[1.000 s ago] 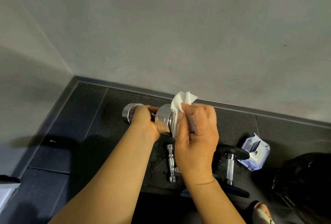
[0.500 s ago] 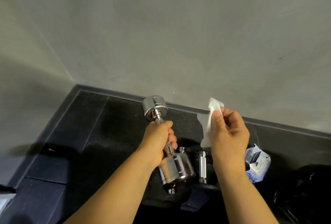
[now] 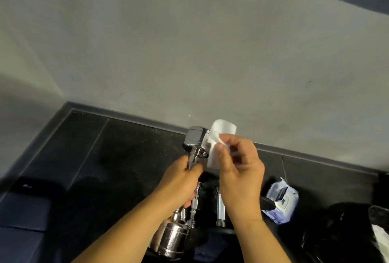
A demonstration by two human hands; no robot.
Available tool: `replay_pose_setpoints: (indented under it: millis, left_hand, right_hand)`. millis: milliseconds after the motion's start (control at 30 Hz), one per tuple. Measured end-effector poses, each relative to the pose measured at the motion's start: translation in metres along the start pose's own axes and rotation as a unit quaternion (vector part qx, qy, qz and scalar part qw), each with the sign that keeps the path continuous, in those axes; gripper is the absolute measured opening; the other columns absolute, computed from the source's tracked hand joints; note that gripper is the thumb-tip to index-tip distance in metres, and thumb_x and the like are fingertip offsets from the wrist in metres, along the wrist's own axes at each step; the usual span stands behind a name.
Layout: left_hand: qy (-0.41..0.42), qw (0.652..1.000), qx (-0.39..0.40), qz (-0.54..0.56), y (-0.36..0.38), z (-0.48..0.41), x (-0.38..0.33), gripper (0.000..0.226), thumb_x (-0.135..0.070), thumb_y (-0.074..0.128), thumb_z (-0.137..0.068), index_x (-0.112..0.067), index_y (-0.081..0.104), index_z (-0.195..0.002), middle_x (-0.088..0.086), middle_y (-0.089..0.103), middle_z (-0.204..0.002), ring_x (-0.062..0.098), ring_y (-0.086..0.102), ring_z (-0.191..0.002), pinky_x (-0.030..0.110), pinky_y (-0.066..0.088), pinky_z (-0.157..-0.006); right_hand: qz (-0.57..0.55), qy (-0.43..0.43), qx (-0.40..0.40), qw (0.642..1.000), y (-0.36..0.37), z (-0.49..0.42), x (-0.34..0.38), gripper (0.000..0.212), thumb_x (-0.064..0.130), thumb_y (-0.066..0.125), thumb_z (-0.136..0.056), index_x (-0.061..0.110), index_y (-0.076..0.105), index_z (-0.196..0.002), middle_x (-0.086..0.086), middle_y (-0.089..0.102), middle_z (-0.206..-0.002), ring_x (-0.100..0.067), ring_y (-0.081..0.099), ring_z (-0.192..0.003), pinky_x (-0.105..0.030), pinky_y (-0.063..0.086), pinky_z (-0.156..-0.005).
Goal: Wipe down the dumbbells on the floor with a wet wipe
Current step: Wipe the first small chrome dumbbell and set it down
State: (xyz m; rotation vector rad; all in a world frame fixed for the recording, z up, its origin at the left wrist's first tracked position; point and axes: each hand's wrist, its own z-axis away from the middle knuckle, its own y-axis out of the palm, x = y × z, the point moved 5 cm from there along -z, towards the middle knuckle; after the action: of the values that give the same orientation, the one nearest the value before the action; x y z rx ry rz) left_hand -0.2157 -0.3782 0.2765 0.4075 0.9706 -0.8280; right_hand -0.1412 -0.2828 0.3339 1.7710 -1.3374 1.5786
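Observation:
My left hand grips the handle of a chrome dumbbell and holds it tilted in the air, one head far and up, the other head near my forearm. My right hand pinches a white wet wipe against the right side of the far head. On the dark floor beneath my hands lie a thin chrome bar and a black-plated dumbbell, both partly hidden by my arms.
A blue-and-white wet wipe packet lies on the floor to the right. A black bag sits at the lower right. The grey wall and its skirting run close behind; dark floor spreads to the left.
The dumbbell swung from lying sideways to pointing away from me. My right hand lifted the wipe off one head, then brought it against the other, far head.

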Motion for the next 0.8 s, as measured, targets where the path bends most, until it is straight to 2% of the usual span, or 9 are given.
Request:
replay_pose_setpoints:
  millis: [67, 100, 200, 267, 367, 467, 533, 667, 800]
  left_hand:
    - [-0.001, 1.0, 0.01, -0.029, -0.001, 0.0, 0.002, 0.016, -0.034, 0.046, -0.095, -0.02, 0.053, -0.091, 0.002, 0.048, -0.069, 0.013, 0.044, -0.049, 0.026, 0.036, -0.045]
    - [0.007, 0.999, 0.016, -0.049, -0.002, 0.0, 0.002, 0.02, -0.036, 0.046, -0.095, -0.019, 0.053, -0.089, 0.001, 0.048, -0.067, 0.012, 0.043, -0.049, 0.026, 0.036, -0.047]
    - [0.044, 0.991, 0.029, -0.126, -0.005, 0.001, 0.002, 0.024, -0.042, 0.047, -0.094, -0.021, 0.05, -0.082, -0.003, 0.047, -0.064, 0.011, 0.041, -0.049, 0.03, 0.035, -0.052]
    - [0.069, 0.978, 0.031, -0.195, -0.008, 0.003, 0.002, 0.022, -0.042, 0.048, -0.094, -0.024, 0.049, -0.08, -0.004, 0.051, -0.067, 0.013, 0.047, -0.053, 0.034, 0.039, -0.054]
    - [0.093, 0.953, 0.025, -0.288, -0.012, 0.005, 0.004, 0.017, -0.042, 0.051, -0.092, -0.029, 0.05, -0.082, -0.005, 0.059, -0.076, 0.016, 0.06, -0.069, 0.034, 0.049, -0.063]
    - [0.106, 0.926, 0.006, -0.362, -0.017, 0.007, 0.004, 0.018, -0.044, 0.054, -0.089, -0.029, 0.048, -0.082, -0.006, 0.06, -0.076, 0.013, 0.06, -0.067, 0.032, 0.05, -0.062]
    - [0.118, 0.905, -0.005, -0.41, -0.019, 0.008, 0.002, 0.018, -0.045, 0.054, -0.089, -0.03, 0.046, -0.082, -0.007, 0.059, -0.076, 0.01, 0.059, -0.067, 0.031, 0.05, -0.063]
    - [0.148, 0.874, -0.001, -0.464, -0.021, 0.012, -0.003, 0.012, -0.045, 0.051, -0.09, -0.034, 0.049, -0.093, -0.007, 0.06, -0.076, 0.007, 0.058, -0.065, 0.027, 0.05, -0.06]
    - [0.169, 0.86, 0.006, -0.481, -0.016, 0.017, -0.006, 0.015, -0.046, 0.05, -0.09, -0.038, 0.048, -0.103, -0.008, 0.062, -0.081, 0.011, 0.061, -0.071, 0.031, 0.053, -0.067]
  right_hand:
    - [0.124, -0.098, 0.04, 0.987, 0.003, 0.002, 0.0, 0.017, 0.028, 0.058, -0.086, 0.025, 0.07, -0.097, 0.01, 0.054, -0.092, -0.015, 0.053, -0.089, -0.012, 0.042, -0.077]
    - [0.18, -0.139, 0.056, 0.972, 0.004, 0.003, -0.001, 0.021, 0.03, 0.057, -0.087, 0.022, 0.071, -0.101, 0.009, 0.051, -0.095, -0.013, 0.05, -0.09, -0.01, 0.04, -0.076]
    - [0.272, -0.21, 0.058, 0.937, 0.005, 0.005, -0.004, 0.025, 0.027, 0.058, -0.091, 0.015, 0.071, -0.109, -0.005, 0.057, -0.111, -0.018, 0.049, -0.097, -0.024, 0.045, -0.077]
    - [0.293, -0.248, 0.063, 0.921, 0.005, 0.005, -0.006, 0.024, 0.023, 0.058, -0.093, 0.01, 0.071, -0.109, -0.01, 0.06, -0.123, -0.025, 0.051, -0.108, -0.034, 0.046, -0.085]
    - [0.3, -0.301, 0.087, 0.901, 0.008, 0.007, -0.005, 0.025, 0.02, 0.055, -0.095, 0.007, 0.071, -0.108, -0.009, 0.055, -0.136, -0.028, 0.047, -0.126, -0.033, 0.039, -0.101]
    - [0.307, -0.328, 0.108, 0.887, 0.009, 0.01, -0.004, 0.026, 0.02, 0.052, -0.096, 0.005, 0.07, -0.108, -0.01, 0.054, -0.137, -0.027, 0.044, -0.132, -0.034, 0.039, -0.101]
    - [0.303, -0.342, 0.126, 0.881, 0.009, 0.01, -0.003, 0.027, 0.019, 0.052, -0.095, 0.004, 0.07, -0.106, -0.012, 0.061, -0.129, -0.026, 0.051, -0.126, -0.037, 0.042, -0.1]
    - [0.283, -0.326, 0.204, 0.879, 0.013, 0.003, 0.0, 0.029, 0.021, 0.046, -0.095, 0.005, 0.07, -0.102, -0.007, 0.069, -0.102, -0.025, 0.063, -0.098, -0.038, 0.048, -0.089]
    - [0.277, -0.203, 0.286, 0.895, 0.018, -0.004, -0.006, 0.037, 0.036, 0.04, -0.096, 0.015, 0.069, -0.087, 0.003, 0.068, -0.084, -0.017, 0.062, -0.076, -0.034, 0.051, -0.07]
